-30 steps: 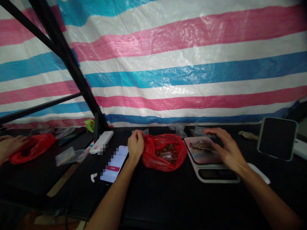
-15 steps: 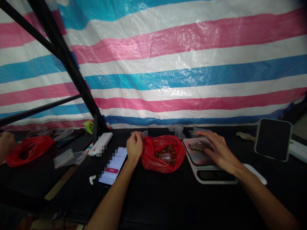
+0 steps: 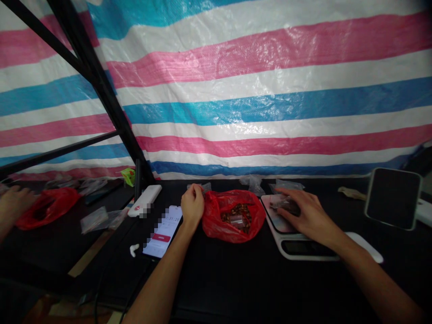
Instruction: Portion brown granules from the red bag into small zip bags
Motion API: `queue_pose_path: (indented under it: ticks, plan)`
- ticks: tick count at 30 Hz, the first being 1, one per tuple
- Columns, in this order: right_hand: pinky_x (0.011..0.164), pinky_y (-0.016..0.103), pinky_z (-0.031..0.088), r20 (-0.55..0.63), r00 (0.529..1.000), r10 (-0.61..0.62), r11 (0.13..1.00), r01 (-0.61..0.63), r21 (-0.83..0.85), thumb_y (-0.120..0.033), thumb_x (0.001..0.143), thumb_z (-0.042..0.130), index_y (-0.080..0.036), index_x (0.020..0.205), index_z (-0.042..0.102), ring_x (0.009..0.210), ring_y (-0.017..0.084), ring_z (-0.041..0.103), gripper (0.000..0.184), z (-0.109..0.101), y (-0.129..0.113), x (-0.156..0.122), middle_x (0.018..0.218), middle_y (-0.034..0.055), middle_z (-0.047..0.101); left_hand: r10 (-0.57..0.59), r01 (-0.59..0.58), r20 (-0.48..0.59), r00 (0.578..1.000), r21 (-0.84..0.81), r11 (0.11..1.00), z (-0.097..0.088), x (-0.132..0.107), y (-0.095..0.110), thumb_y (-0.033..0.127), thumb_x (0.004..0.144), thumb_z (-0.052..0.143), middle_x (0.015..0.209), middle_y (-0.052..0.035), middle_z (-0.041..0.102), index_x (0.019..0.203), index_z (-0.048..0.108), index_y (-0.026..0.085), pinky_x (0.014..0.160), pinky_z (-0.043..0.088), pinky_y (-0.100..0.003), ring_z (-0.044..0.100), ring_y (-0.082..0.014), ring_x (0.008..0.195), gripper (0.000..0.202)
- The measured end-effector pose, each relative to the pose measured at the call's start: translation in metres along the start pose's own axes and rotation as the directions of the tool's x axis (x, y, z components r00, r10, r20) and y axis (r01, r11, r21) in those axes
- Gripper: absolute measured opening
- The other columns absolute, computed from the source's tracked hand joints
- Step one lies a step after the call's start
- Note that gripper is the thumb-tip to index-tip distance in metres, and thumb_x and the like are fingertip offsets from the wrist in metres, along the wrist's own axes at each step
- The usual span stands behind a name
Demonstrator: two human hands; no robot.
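Observation:
My left hand (image 3: 193, 208) is closed, its fingertips pinched at the edge of a clear plastic bag (image 3: 206, 186) just behind them. A red plastic bag (image 3: 216, 231) stands with its mouth spread beside that hand, holding small brown pieces (image 3: 243, 210) and a small clear packet (image 3: 237, 221). On the right, my right hand (image 3: 305, 211) curls over a kitchen scale (image 3: 274, 221). Its thumb and fingers close around a small plastic bag of brown pieces (image 3: 286, 205) lying on the scale's plate. Part of that bag is hidden under the fingers.
A lit phone (image 3: 162, 234), a white earbud (image 3: 134, 250) and a white power bank (image 3: 145, 200) lie left. Clear bags (image 3: 253, 184) rest along the back. A dark-screened tablet (image 3: 393, 198) stands right. A co-worker's hand (image 3: 15, 204) is by another red bag (image 3: 60, 204).
My right hand has closed in further around the small bag on the scale. My left hand keeps its place by the red bag. The whole view has shifted slightly.

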State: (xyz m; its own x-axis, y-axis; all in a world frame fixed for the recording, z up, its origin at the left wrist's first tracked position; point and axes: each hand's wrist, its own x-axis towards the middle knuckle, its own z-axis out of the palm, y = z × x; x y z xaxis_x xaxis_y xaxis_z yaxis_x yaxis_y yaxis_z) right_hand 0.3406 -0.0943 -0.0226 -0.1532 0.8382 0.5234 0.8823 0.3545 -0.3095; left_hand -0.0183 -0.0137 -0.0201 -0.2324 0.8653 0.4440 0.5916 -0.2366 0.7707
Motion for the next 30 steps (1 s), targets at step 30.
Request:
queue_pose_path:
  ticks: [30]
  plan:
    - [0.108, 0.049, 0.047, 0.165, 0.954, -0.250, 0.964, 0.230, 0.133, -0.015, 0.097, 0.050, -0.029, 0.155, 0.041, 0.124, 0.027, 0.061, 0.060, 0.020, -0.090, 0.048, 0.141, 0.0089, 0.064, -0.004, 0.004, -0.001, 1.000, 0.007, 1.000, -0.003, 0.001, 0.004, 0.031, 0.102, 0.037, 0.085, -0.0035, 0.075, 0.082, 0.068, 0.022, 0.070, 0.041, -0.027, 0.067, -0.0186, 0.078, 0.038]
